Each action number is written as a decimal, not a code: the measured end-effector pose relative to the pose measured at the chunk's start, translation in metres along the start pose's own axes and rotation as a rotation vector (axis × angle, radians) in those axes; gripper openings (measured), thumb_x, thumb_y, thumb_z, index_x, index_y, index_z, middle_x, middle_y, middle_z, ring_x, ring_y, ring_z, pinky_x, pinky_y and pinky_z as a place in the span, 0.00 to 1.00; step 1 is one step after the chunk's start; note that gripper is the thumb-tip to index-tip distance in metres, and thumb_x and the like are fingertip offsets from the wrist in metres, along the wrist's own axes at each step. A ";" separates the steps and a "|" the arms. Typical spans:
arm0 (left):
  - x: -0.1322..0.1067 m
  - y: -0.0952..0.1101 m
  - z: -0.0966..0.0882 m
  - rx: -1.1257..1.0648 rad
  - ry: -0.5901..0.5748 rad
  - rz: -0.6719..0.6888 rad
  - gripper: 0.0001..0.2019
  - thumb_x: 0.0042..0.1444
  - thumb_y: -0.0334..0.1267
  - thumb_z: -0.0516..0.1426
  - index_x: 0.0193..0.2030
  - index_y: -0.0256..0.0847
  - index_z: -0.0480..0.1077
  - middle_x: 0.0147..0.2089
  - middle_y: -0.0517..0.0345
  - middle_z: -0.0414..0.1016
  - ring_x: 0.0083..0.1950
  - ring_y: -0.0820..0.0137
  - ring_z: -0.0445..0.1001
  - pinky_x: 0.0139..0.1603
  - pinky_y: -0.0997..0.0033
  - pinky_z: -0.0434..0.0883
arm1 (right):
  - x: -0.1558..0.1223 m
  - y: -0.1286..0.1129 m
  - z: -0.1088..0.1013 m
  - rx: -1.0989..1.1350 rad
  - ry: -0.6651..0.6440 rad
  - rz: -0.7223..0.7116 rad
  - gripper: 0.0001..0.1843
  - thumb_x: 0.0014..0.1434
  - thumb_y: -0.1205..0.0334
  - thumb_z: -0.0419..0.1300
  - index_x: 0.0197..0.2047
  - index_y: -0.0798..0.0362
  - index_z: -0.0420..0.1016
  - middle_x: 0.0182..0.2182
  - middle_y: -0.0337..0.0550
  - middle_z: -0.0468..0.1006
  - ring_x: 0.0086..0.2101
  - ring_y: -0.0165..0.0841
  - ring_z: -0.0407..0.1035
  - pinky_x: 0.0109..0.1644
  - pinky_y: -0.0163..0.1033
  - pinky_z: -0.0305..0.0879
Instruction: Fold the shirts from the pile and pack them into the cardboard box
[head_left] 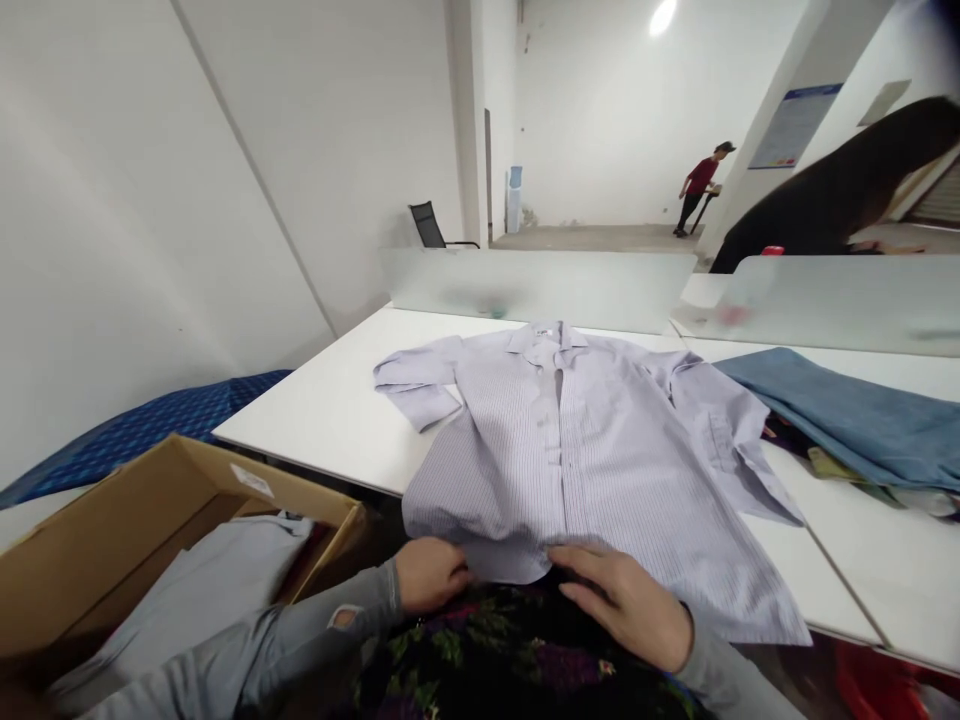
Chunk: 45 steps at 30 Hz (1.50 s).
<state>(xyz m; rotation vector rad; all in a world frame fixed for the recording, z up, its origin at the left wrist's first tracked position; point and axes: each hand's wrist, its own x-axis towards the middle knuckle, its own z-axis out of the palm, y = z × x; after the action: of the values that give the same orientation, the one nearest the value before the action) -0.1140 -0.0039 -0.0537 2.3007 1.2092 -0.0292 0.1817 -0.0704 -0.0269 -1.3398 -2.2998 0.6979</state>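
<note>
A pale lavender striped button-up shirt (510,430) lies front up on the white table, collar at the far end and sleeves out to the sides. Its front is partly parted below the collar. My left hand (431,575) is closed at the near hem, left of the middle, with its fingers curled at the cloth edge. At the bottom of the button placket, my right hand (630,600) has its fingertips on the hem and its thumb below. Part of the hem is hidden beneath that hand.
A cardboard box (176,450) with folded grey clothing (217,570) stands at left. Folded blue denim (862,410) rests on other garments at right. A frosted divider (540,285) edges the white table (330,400). Two people (832,195) (699,188) are beyond it.
</note>
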 end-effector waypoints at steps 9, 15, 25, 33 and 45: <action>-0.011 -0.068 -0.013 -0.107 0.360 -0.424 0.26 0.57 0.51 0.51 0.53 0.30 0.65 0.52 0.35 0.73 0.54 0.54 0.73 0.52 0.60 0.68 | 0.008 0.042 0.055 0.245 -0.121 0.017 0.27 0.64 0.52 0.51 0.64 0.50 0.66 0.61 0.48 0.67 0.62 0.40 0.59 0.66 0.49 0.54; -0.003 -0.080 -0.006 -0.482 0.167 -0.188 0.23 0.54 0.53 0.49 0.41 0.34 0.73 0.41 0.51 0.78 0.44 0.60 0.74 0.45 0.66 0.70 | 0.008 0.041 0.058 0.169 -0.063 0.037 0.27 0.64 0.53 0.49 0.62 0.52 0.69 0.58 0.49 0.72 0.58 0.40 0.64 0.63 0.50 0.58; -0.005 -0.038 -0.061 0.153 0.207 -0.136 0.15 0.61 0.42 0.46 0.32 0.41 0.71 0.32 0.54 0.75 0.36 0.64 0.74 0.39 0.69 0.67 | -0.011 0.018 -0.021 -0.042 -0.268 0.168 0.16 0.59 0.62 0.52 0.26 0.48 0.78 0.21 0.39 0.75 0.25 0.32 0.70 0.30 0.35 0.63; 0.121 -0.123 -0.166 0.507 0.733 -0.273 0.28 0.57 0.29 0.49 0.66 0.35 0.56 0.68 0.40 0.56 0.67 0.52 0.55 0.60 0.55 0.62 | 0.149 0.071 -0.131 -0.115 0.433 0.231 0.16 0.59 0.53 0.51 0.36 0.52 0.78 0.32 0.43 0.80 0.34 0.36 0.73 0.40 0.39 0.67; 0.204 -0.215 -0.203 0.421 0.590 -0.515 0.19 0.62 0.37 0.49 0.59 0.38 0.64 0.54 0.43 0.70 0.54 0.57 0.70 0.49 0.61 0.69 | 0.379 0.157 -0.106 -0.195 0.462 0.598 0.09 0.47 0.56 0.63 0.23 0.53 0.75 0.21 0.42 0.74 0.28 0.35 0.68 0.31 0.35 0.59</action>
<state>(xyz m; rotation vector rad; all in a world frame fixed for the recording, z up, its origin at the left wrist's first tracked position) -0.2025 0.3435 -0.0292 2.3433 2.2627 0.2469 0.1712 0.3525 -0.0048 -2.0611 -1.6345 0.2763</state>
